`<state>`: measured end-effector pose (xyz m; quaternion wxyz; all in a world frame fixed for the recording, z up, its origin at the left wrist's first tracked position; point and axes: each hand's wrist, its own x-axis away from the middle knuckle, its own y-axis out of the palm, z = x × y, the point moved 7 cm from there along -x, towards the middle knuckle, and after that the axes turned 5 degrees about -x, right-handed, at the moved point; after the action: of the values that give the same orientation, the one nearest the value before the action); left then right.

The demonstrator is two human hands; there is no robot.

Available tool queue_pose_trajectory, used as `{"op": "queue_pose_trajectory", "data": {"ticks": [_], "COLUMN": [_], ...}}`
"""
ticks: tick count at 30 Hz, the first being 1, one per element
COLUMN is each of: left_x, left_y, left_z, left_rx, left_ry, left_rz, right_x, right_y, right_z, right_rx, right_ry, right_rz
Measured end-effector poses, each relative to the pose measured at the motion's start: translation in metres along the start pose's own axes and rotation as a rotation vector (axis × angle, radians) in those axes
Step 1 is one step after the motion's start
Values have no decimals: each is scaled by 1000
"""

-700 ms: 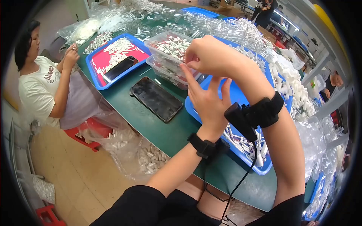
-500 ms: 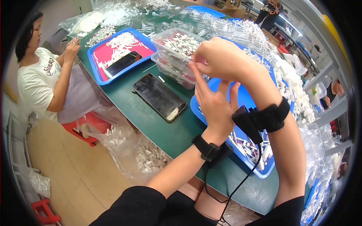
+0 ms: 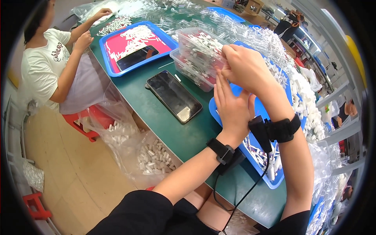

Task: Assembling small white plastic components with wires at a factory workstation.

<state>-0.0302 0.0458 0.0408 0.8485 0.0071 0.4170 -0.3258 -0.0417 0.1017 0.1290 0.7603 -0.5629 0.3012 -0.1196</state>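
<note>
Two clear plastic boxes stand one above the other ahead of me, both holding small white tube-like pieces. The upper box (image 3: 192, 41) looks tilted over the lower box (image 3: 184, 69). My right hand (image 3: 247, 64) is closed at the upper box's right end, its fingers bent over the rim; the fingertips are partly hidden. Just below it, my left hand (image 3: 234, 111) has its fingers stretched out, their tips close to the right hand and the box. Under my hands lies a blue tray (image 3: 254, 107) with white pieces and slim sticks in it.
A dark phone (image 3: 174, 96) lies on the green table (image 3: 145, 105). Another blue tray (image 3: 111, 70) holds white sticks and a phone. A seated person (image 3: 51, 66) works at the left. Clear tubes (image 3: 184, 17) pile up at the back. A cable (image 3: 250, 188) hangs from my wrist straps.
The view has shifted a little. The upper box and my right hand have moved slightly right, and more of the box's side shows. The person at the left has reached an arm forward.
</note>
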Motion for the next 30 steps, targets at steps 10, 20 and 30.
{"op": "queue_pose_trajectory", "data": {"ticks": [10, 20, 30], "left_x": [2, 7, 8], "left_y": [1, 5, 7], "left_z": [2, 3, 1], "left_rx": [-32, -156, -92], "left_ry": [8, -75, -120], "left_rz": [37, -155, -184], "right_x": [9, 18, 33], "right_y": [-1, 4, -5], "right_z": [3, 4, 1], "right_rx": [-121, -311, -270], "right_ry": [-7, 21, 31], "right_rz": [121, 64, 170]}}
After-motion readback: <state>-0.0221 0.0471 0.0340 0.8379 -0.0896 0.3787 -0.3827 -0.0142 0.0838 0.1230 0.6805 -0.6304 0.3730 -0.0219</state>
